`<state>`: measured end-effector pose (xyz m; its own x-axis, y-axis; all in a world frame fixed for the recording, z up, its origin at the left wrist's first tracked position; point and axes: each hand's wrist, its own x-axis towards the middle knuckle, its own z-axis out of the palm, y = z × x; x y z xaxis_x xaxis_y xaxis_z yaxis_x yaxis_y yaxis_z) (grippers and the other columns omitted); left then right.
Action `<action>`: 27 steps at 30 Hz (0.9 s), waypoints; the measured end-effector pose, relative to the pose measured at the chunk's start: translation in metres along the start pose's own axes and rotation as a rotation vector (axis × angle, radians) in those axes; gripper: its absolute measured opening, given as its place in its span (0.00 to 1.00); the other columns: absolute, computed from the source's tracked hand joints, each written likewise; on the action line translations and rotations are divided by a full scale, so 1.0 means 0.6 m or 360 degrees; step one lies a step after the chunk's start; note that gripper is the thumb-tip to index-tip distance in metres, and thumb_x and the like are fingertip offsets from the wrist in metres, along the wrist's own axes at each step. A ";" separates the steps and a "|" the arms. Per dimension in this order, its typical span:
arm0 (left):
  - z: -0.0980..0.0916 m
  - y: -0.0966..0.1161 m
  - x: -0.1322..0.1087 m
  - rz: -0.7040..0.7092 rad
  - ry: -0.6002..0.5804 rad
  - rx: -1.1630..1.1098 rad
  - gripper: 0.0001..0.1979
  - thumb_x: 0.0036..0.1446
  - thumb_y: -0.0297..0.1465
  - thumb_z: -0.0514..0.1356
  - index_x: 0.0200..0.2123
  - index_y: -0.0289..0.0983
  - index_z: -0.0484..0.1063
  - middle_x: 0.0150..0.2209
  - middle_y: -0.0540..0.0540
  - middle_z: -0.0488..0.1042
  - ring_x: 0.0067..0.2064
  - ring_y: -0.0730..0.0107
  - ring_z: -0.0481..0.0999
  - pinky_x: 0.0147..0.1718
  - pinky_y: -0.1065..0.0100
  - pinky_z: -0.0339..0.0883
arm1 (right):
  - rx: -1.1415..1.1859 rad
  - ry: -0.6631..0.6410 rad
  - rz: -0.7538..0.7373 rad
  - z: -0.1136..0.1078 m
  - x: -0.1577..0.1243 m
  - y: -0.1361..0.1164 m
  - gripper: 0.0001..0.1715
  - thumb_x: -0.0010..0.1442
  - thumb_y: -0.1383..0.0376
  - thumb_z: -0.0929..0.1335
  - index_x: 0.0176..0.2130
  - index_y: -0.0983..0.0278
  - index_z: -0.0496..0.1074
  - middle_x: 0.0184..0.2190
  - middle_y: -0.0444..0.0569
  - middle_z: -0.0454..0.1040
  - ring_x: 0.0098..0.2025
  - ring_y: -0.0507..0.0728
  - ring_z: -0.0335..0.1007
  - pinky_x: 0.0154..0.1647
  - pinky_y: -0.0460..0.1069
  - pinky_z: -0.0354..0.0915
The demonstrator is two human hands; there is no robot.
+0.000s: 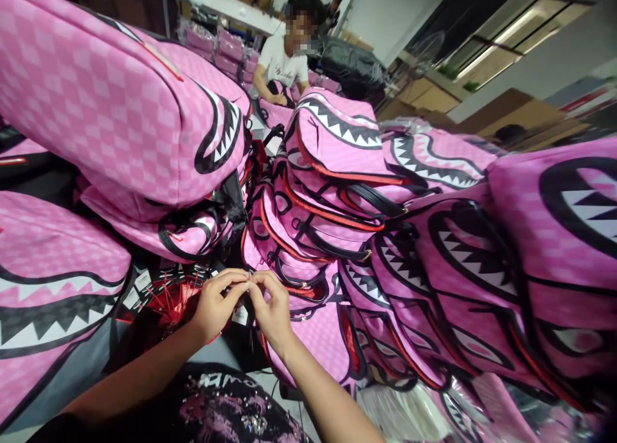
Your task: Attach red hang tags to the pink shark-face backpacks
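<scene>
Head view: left hand [218,305], right hand [272,309] pinching fingertip-to-fingertip, anything held unclear; backpack stack [332,232] lying just beyond, near edge closer to right hand.

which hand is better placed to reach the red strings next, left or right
Left, probably: the left hand is beside the red strings, while the right hand is farther off, by the stacked pink bags. Their fingertips meet; anything pinched there is too small to tell.
</scene>
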<state>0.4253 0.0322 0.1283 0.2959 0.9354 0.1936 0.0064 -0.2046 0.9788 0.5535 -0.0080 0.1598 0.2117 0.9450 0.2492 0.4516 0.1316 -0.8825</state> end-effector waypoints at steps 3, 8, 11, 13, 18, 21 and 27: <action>0.022 0.018 0.030 -0.0093 -0.0005 -0.0258 0.04 0.58 0.31 0.62 0.34 0.37 0.76 0.39 0.46 0.78 0.42 0.70 0.78 0.41 0.71 0.74 | -0.0204 0.0063 -0.0227 -0.016 0.020 -0.005 0.07 0.65 0.69 0.64 0.34 0.63 0.70 0.33 0.47 0.72 0.36 0.53 0.69 0.38 0.48 0.66; 0.042 0.027 0.069 0.0046 0.0201 -0.0169 0.04 0.58 0.31 0.62 0.33 0.37 0.76 0.37 0.48 0.80 0.38 0.73 0.79 0.40 0.73 0.72 | -0.0563 0.0036 -0.0480 -0.055 0.060 -0.006 0.10 0.66 0.68 0.61 0.39 0.63 0.72 0.36 0.52 0.74 0.40 0.55 0.72 0.41 0.50 0.68; 0.053 0.025 0.101 0.0097 0.0238 -0.0148 0.05 0.60 0.32 0.61 0.34 0.37 0.75 0.31 0.50 0.79 0.32 0.74 0.79 0.35 0.73 0.73 | -0.1127 0.0036 -0.0254 -0.092 0.115 -0.005 0.15 0.66 0.66 0.60 0.49 0.65 0.71 0.35 0.53 0.76 0.35 0.57 0.74 0.37 0.50 0.67; 0.062 0.028 0.130 0.0178 0.0145 -0.0082 0.06 0.60 0.32 0.60 0.33 0.37 0.75 0.28 0.50 0.78 0.29 0.74 0.77 0.33 0.73 0.72 | -0.1671 0.0000 0.0036 -0.111 0.159 -0.003 0.20 0.67 0.66 0.59 0.56 0.65 0.67 0.32 0.53 0.77 0.30 0.58 0.74 0.30 0.49 0.64; 0.090 0.036 0.212 0.0362 -0.0086 0.0514 0.12 0.61 0.23 0.54 0.39 0.36 0.78 0.37 0.44 0.78 0.39 0.69 0.77 0.42 0.69 0.70 | -0.2325 -0.0387 0.0191 -0.131 0.222 0.006 0.17 0.67 0.69 0.57 0.50 0.64 0.69 0.35 0.56 0.76 0.32 0.60 0.76 0.27 0.46 0.58; 0.108 0.028 0.249 0.0205 -0.0325 0.0816 0.17 0.61 0.21 0.52 0.45 0.38 0.78 0.44 0.44 0.77 0.44 0.66 0.77 0.44 0.67 0.69 | -0.2169 -0.0411 0.0129 -0.151 0.216 0.017 0.16 0.67 0.68 0.58 0.49 0.61 0.69 0.38 0.54 0.76 0.33 0.59 0.76 0.28 0.47 0.58; 0.126 0.006 0.284 0.0132 -0.0503 0.0946 0.16 0.60 0.23 0.54 0.43 0.41 0.79 0.42 0.46 0.78 0.44 0.63 0.77 0.41 0.66 0.69 | -0.1213 -0.0188 0.0131 -0.201 0.206 0.062 0.14 0.63 0.66 0.62 0.47 0.63 0.70 0.36 0.49 0.78 0.35 0.57 0.75 0.33 0.47 0.63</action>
<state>0.5482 0.1689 0.1599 0.5824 0.7990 0.1493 0.4690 -0.4804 0.7411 0.7011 0.0777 0.2058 0.1959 0.9741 0.1125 0.9191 -0.1423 -0.3675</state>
